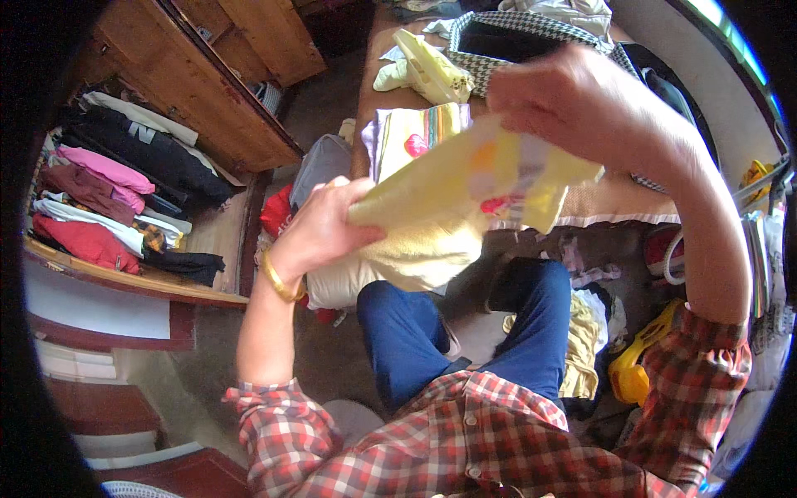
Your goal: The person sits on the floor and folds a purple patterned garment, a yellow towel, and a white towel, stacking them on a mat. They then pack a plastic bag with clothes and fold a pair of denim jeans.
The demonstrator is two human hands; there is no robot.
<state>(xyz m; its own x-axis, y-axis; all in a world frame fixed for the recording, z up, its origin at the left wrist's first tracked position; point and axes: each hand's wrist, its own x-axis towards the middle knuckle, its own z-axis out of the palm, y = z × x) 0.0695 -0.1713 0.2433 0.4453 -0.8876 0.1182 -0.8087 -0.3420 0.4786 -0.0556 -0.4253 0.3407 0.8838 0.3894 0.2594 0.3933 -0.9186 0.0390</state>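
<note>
A pale yellow towel-like cloth with orange and pink patches hangs between my two hands, above my knees, partly blurred. My left hand, below a gold bangle, grips its left end between thumb and fingers. At its upper right edge my right hand is closed on the cloth; the fingertips are blurred. Behind it, striped folded cloths with a pink motif lie stacked on the brown-covered surface. A crumpled yellow cloth item rests beside a black-and-white houndstooth fabric bin.
To the left stands an open wooden cabinet holding clothes, among them a black garment and a red one. Clothes lie on the floor at right, near a yellow plastic object. A grey bag-like item stands behind my left hand.
</note>
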